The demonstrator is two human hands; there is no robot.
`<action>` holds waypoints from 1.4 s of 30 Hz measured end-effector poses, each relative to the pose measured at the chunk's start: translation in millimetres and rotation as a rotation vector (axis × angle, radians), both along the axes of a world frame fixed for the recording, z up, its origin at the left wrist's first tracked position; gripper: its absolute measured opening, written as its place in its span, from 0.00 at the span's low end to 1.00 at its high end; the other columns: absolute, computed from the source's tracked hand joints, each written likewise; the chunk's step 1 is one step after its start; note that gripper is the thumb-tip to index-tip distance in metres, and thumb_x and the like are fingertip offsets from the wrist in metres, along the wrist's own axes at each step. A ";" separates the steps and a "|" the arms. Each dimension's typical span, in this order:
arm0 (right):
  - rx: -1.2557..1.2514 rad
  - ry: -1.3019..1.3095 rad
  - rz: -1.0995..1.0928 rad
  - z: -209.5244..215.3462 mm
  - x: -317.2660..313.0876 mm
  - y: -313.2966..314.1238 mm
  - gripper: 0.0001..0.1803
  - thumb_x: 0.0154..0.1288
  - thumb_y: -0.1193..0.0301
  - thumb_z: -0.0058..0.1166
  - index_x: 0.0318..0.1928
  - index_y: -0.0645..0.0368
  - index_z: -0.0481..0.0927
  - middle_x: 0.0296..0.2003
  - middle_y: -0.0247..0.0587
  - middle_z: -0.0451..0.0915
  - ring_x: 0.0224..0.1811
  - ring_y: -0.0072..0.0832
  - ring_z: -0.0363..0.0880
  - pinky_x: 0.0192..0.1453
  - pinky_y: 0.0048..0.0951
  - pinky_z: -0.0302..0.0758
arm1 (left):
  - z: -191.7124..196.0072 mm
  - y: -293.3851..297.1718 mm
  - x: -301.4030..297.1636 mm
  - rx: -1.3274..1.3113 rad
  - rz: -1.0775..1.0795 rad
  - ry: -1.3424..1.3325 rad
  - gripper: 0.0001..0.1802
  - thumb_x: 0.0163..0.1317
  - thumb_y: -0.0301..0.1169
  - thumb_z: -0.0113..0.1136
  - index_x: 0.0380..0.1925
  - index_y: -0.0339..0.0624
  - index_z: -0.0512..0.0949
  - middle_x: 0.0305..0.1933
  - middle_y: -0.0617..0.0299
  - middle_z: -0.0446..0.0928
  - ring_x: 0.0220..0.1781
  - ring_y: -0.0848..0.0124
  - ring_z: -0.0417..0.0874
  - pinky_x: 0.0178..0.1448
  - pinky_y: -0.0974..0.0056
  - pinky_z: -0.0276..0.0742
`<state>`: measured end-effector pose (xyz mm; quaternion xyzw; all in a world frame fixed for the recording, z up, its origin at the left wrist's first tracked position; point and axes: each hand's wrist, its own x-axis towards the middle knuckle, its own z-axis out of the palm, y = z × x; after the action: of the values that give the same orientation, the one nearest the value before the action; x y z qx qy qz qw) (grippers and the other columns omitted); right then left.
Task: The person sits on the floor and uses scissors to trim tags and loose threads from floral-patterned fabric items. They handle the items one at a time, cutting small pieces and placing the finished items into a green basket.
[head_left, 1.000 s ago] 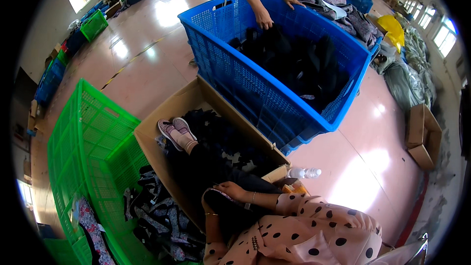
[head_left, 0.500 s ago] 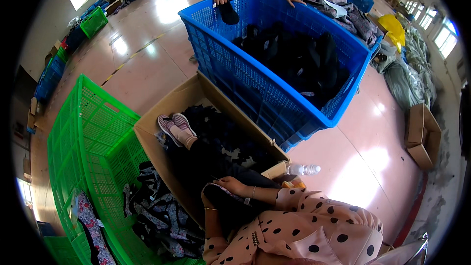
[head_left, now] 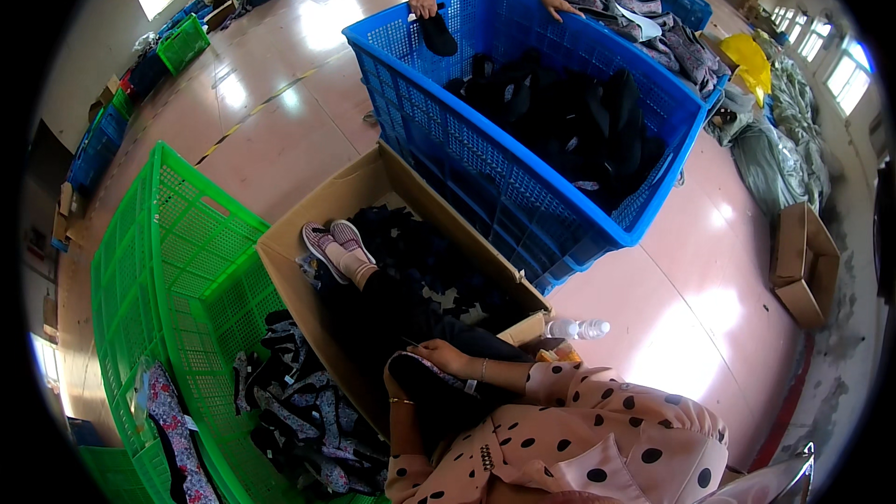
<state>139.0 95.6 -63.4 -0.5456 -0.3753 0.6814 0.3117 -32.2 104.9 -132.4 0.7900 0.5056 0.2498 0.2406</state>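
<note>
Right hand [head_left: 442, 357] pinches something thin [head_left: 411, 343] above a black fabric piece [head_left: 431, 399] by the polka-dot top [head_left: 579, 434]; whether the half-hidden left hand [head_left: 393, 377] grips, I cannot tell. Glossy pinkish floor [head_left: 644, 331] carries a perforated blue crate [head_left: 490, 154].

The held piece [head_left: 427, 394] is black with a pinkish edge, the shirt [head_left: 551, 448] pink with black dots, the shoes [head_left: 336, 247] striped pink and dark, the box [head_left: 315, 198] brown, the blue crate's [head_left: 504, 163] pieces [head_left: 537, 98] black, and the strip [head_left: 175, 429] over the green crate's [head_left: 207, 233] left edge flowered red and blue-grey.
</note>
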 end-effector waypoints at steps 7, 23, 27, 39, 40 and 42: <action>-0.032 0.012 0.014 10.5 4.1 -0.3 0.28 0.71 0.50 0.49 0.44 0.67 0.82 0.36 0.40 0.83 0.39 0.23 0.78 0.51 0.22 0.73 | 3.3 2.1 0.5 0.029 -0.060 0.051 0.09 0.61 0.36 0.52 0.28 0.43 0.76 0.29 0.56 0.77 0.33 0.59 0.80 0.39 0.60 0.76; -0.013 0.028 0.002 -1.3 2.0 0.7 0.27 0.71 0.50 0.48 0.40 0.65 0.83 0.32 0.40 0.82 0.35 0.24 0.78 0.47 0.23 0.73 | 1.9 1.5 0.4 0.100 -0.055 0.026 0.10 0.60 0.37 0.53 0.27 0.45 0.76 0.29 0.57 0.77 0.33 0.60 0.80 0.39 0.60 0.77; -0.043 0.047 0.010 6.1 1.9 0.7 0.26 0.71 0.52 0.48 0.41 0.66 0.83 0.33 0.38 0.83 0.36 0.21 0.78 0.47 0.21 0.74 | 3.3 1.9 -1.6 0.106 -0.056 0.022 0.10 0.60 0.38 0.53 0.27 0.45 0.76 0.29 0.57 0.77 0.33 0.59 0.81 0.39 0.60 0.77; -0.043 -0.011 0.031 11.2 3.0 1.0 0.27 0.71 0.51 0.48 0.46 0.66 0.83 0.36 0.41 0.83 0.38 0.24 0.79 0.50 0.23 0.74 | 4.3 1.5 -1.0 0.069 -0.010 0.039 0.12 0.60 0.40 0.54 0.27 0.45 0.77 0.29 0.56 0.78 0.33 0.59 0.81 0.39 0.60 0.77; -0.040 -0.006 0.033 12.3 3.3 0.9 0.27 0.71 0.51 0.48 0.46 0.65 0.83 0.36 0.41 0.83 0.39 0.24 0.79 0.50 0.23 0.74 | 4.3 1.8 -0.5 0.080 -0.012 0.033 0.12 0.60 0.40 0.54 0.27 0.44 0.77 0.29 0.56 0.78 0.33 0.59 0.81 0.38 0.60 0.77; -0.035 0.001 0.030 13.5 6.5 0.9 0.28 0.71 0.50 0.48 0.46 0.65 0.83 0.36 0.41 0.83 0.39 0.24 0.79 0.49 0.23 0.74 | 9.0 2.6 5.5 0.120 -0.015 0.019 0.12 0.60 0.40 0.55 0.26 0.44 0.77 0.28 0.56 0.78 0.32 0.58 0.81 0.37 0.59 0.77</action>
<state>145.5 96.5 -49.9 -0.5450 -0.3716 0.6926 0.2919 -26.7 107.5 -123.4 0.8092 0.4859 0.2703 0.1897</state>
